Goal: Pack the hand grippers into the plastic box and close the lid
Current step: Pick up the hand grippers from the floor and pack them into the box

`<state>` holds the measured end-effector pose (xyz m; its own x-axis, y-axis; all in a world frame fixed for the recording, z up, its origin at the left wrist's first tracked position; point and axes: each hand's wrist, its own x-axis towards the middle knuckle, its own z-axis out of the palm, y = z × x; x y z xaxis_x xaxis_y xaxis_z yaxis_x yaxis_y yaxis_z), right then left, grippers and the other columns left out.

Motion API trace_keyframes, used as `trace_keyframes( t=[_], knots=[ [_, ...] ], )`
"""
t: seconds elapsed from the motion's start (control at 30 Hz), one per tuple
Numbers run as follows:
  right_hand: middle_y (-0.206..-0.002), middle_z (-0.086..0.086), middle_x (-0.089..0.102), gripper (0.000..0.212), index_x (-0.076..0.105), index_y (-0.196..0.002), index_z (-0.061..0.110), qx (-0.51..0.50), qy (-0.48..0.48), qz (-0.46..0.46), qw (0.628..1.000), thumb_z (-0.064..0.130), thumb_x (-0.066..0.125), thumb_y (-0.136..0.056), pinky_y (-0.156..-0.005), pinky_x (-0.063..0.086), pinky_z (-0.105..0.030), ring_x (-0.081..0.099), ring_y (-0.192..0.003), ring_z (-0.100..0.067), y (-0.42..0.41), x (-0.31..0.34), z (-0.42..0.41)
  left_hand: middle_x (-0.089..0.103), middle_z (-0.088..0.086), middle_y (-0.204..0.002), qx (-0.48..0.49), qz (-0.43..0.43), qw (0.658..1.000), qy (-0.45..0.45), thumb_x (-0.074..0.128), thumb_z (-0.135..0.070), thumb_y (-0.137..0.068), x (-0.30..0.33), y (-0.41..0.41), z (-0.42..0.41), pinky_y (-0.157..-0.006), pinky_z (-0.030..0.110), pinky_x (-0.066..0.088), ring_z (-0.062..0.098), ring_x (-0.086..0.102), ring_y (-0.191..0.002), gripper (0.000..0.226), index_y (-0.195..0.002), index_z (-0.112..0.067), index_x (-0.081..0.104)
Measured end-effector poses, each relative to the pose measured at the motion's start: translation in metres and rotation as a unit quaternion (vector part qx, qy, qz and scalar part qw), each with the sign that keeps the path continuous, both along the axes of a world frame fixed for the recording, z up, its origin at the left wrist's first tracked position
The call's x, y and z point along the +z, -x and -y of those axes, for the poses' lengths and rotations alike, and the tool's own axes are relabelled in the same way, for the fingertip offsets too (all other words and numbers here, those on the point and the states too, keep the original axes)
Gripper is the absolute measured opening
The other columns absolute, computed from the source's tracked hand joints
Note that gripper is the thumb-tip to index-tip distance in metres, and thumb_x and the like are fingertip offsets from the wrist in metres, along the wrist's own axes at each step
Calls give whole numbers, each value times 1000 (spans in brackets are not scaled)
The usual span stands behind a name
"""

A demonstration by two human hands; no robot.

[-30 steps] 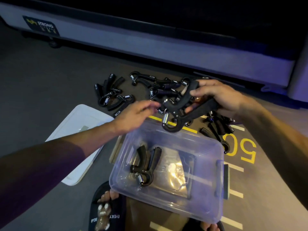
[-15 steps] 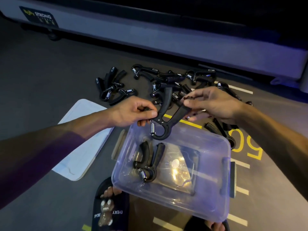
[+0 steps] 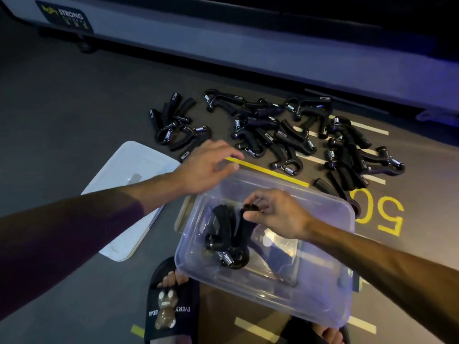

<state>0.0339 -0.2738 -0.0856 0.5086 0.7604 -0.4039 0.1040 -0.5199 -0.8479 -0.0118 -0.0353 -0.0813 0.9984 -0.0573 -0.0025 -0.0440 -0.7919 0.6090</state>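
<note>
A clear plastic box stands open on the floor in front of me. Inside it lie two black hand grippers, side by side at its left. My right hand reaches into the box and pinches the upper handle end of the right one of the two. My left hand hovers above the box's far-left corner with fingers relaxed and holding nothing. Several more black hand grippers lie scattered on the floor beyond the box. The white lid lies flat to the left of the box.
A grey machine base with a "STRONG" label runs along the back. Yellow and white lines and a yellow "50" mark the floor at right. My feet in black slippers stand right in front of the box.
My right hand has carried the hand gripper down into the box beside the first one. My left hand has let go of it and drawn back above the box's far-left corner.
</note>
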Motion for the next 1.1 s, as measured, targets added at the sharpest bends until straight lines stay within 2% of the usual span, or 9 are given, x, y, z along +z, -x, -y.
trace_keyframes(
  t=[0.1,0.2,0.37,0.57,0.67,0.77,0.87,0.93,1.1],
  knots=[
    [-84,-11,68,11,67,-98,10,-53,26,-39,998,4,71,-89,-62,54,-21,64,-65,-16,4,-26,-3,58,-9,-124,-22,-59,994,-86,31,-53,-99,-8,5,15,-98,47,39,21,49,-115,45,-131,-37,58],
    [-85,-17,63,16,64,-107,-2,-112,27,-128,985,-4,65,-91,-54,57,-23,60,-61,-15,4,-38,-7,60,-7,-123,-25,-55,991,-116,31,-45,-102,-12,6,21,-98,47,39,24,49,-115,41,-132,-34,56],
    [-74,-10,58,19,62,-109,-14,-144,26,-153,977,-9,62,-91,-50,58,-25,59,-49,-13,2,-49,-9,60,-9,-125,-16,-44,992,-117,32,-42,-103,-16,8,20,-96,47,41,24,49,-110,39,-132,-33,56],
    [-76,-5,62,23,66,-114,-3,-150,54,-102,982,2,67,-91,-61,62,-36,64,-59,-26,7,-61,-7,61,-7,-124,-12,-44,993,-113,31,-42,-103,-15,8,21,-95,44,40,23,50,-109,40,-132,-30,57],
    [-80,-5,64,29,65,-117,9,-126,60,-53,989,7,72,-89,-63,62,-45,67,-59,-24,10,-60,-7,60,-8,-123,-10,-47,993,-112,30,-42,-103,-16,9,22,-95,44,41,22,50,-107,40,-132,-30,56],
    [-82,-8,67,30,66,-112,15,-98,72,21,992,15,78,-85,-61,61,-44,69,-57,-21,9,-60,-7,60,-8,-122,-11,-51,992,-118,29,-43,-104,-17,8,21,-96,44,41,21,50,-107,40,-131,-31,55],
    [-93,-5,71,32,69,-110,17,-17,110,173,979,35,77,-84,-77,54,-33,66,-78,-19,8,-64,-4,59,-8,-121,-10,-54,991,-122,29,-44,-104,-19,8,21,-97,43,40,22,51,-108,39,-131,-32,55],
    [-101,-4,67,37,66,-114,19,15,136,219,966,45,69,-88,-80,47,-30,61,-90,-20,8,-67,-3,59,-9,-122,-8,-56,991,-125,30,-43,-104,-19,8,21,-97,41,39,21,51,-110,38,-132,-33,54],
    [-98,-11,69,44,56,-111,13,9,204,151,967,53,56,-93,-75,52,-34,68,-90,-32,15,-66,-11,58,-8,-122,-7,-58,990,-127,30,-44,-104,-18,8,21,-97,41,39,21,52,-111,38,-131,-33,54]
  ],
)
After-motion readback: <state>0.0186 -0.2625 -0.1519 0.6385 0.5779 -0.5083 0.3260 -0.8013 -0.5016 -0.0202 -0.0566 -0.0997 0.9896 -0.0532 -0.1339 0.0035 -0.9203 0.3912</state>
